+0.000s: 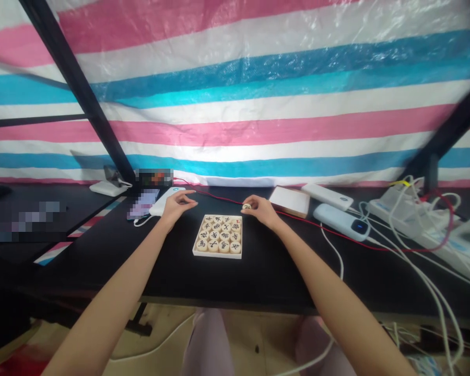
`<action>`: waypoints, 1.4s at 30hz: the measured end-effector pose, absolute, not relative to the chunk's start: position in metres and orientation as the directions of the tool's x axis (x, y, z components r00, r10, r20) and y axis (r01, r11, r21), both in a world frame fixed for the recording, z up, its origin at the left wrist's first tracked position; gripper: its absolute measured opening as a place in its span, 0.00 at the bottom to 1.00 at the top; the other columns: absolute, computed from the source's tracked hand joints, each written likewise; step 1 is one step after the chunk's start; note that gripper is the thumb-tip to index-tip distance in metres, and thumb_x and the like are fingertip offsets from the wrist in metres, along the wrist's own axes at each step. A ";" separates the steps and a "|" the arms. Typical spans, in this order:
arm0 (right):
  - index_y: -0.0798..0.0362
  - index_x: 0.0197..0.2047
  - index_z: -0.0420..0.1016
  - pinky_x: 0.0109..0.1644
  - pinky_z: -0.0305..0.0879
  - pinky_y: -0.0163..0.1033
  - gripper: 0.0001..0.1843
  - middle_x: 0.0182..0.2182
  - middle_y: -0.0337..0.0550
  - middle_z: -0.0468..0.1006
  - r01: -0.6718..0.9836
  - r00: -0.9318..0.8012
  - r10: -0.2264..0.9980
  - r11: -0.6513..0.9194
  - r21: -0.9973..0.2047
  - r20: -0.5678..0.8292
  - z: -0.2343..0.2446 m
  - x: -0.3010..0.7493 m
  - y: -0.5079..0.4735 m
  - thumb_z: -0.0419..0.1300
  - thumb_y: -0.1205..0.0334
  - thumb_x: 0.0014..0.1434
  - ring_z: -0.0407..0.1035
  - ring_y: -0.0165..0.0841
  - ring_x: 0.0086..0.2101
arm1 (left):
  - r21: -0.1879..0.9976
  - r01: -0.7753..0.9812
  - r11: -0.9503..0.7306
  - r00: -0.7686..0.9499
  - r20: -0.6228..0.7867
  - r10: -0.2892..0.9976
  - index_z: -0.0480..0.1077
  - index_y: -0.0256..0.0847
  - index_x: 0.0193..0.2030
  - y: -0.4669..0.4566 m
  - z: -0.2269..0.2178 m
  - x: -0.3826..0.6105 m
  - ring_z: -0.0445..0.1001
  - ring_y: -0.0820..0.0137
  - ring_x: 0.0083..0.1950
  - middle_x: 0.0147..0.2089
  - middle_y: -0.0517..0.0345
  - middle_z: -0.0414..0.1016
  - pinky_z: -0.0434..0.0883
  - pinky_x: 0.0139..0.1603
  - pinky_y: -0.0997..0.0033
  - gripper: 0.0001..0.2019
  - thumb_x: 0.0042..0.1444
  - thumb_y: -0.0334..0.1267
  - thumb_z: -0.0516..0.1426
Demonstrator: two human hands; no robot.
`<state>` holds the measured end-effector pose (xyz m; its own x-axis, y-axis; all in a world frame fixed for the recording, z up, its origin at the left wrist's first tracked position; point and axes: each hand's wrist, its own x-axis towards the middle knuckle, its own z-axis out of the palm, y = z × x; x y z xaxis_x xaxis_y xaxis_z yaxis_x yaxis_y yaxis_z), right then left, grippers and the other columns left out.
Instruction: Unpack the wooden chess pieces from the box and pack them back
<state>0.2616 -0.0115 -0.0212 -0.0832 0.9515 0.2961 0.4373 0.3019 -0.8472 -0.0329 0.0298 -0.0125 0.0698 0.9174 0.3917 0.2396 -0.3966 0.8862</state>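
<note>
Xiangqi pieces, round and pale with black characters, stand packed in rows in a shallow white tray on the black tabletop. Just past the tray's far right corner, the right hand pinches a single xiangqi piece between thumb and fingers. A small red mark shows in that same corner of the tray; whether it belongs to a piece is too small to tell. Beyond the tray's far left corner, the left hand has thumb and fingertips parted, well apart from the right hand. Farther left of the tray lie a white power bank, partly behind the left hand, and a smartphone. Beyond the tray to the right are a white-topped box, a pale blue power bank with a dark display and, farthest out, a white power strip crowded with plugs. A red cable runs behind the tray.
</note>
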 end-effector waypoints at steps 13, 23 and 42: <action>0.48 0.41 0.79 0.44 0.60 0.40 0.13 0.41 0.44 0.71 0.573 -0.312 0.888 0.459 -0.679 0.337 -0.009 0.264 -0.024 0.62 0.54 0.53 0.64 0.33 0.38 | 0.843 0.381 -0.379 0.099 0.371 0.924 0.73 0.38 0.44 0.029 -0.011 -0.029 0.73 0.65 0.38 0.29 0.58 0.74 0.66 0.39 0.67 0.23 0.38 0.42 0.66; 0.39 0.37 0.80 0.55 0.53 0.50 0.14 0.44 0.42 0.66 0.621 -0.510 0.836 0.520 -0.586 0.202 0.001 0.259 -0.039 0.67 0.47 0.45 0.57 0.39 0.45 | 0.882 0.313 -0.353 0.219 0.294 0.930 0.74 0.37 0.42 0.025 -0.011 -0.026 0.76 0.61 0.40 0.30 0.55 0.78 0.69 0.43 0.63 0.21 0.39 0.41 0.66; 0.54 0.30 0.75 0.41 0.63 0.38 0.16 0.30 0.39 0.77 0.297 -0.529 0.825 0.398 -0.868 0.197 0.001 0.251 -0.038 0.71 0.56 0.39 0.67 0.31 0.32 | 0.800 0.429 -0.420 0.217 0.360 0.907 0.73 0.39 0.32 0.035 -0.015 -0.029 0.68 0.70 0.30 0.29 0.58 0.74 0.65 0.34 0.69 0.16 0.37 0.44 0.66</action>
